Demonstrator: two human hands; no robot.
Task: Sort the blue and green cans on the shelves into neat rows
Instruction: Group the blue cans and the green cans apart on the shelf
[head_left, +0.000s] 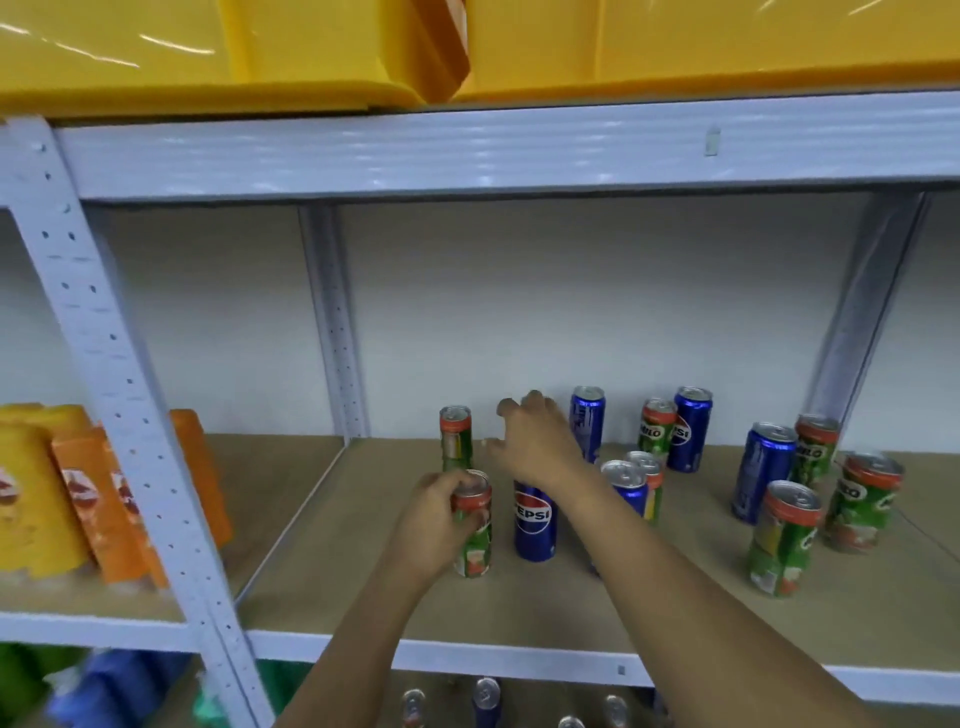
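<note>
On the middle shelf (363, 566), near its rear-left post (332, 322), we find the sorting only begun: two green cans stand in a short line running front to back, and a blue Pepsi can (535, 519) stands just beside the nearer one, which reads as the heads of two colour rows. The left hand (434, 525) has its fingers (441, 480) wrapped around the front green can (474, 525), gripping near the rim while the base sits on the shelf board; we judge this grip is for nudging it into line with the rear green can (456, 439) behind it. The right hand (530, 441) hovers above and behind the Pepsi can, fingers spread and holding nothing, placed between the rear green can and a blue can at the wall (587, 421); it is probably poised over the next slot of the blue row. Farther from the post, the remaining blue and green cans (784, 535) stand mixed and upright in loose clusters, not yet sorted. Cramped spacing there risks knocking neighbours.
</note>
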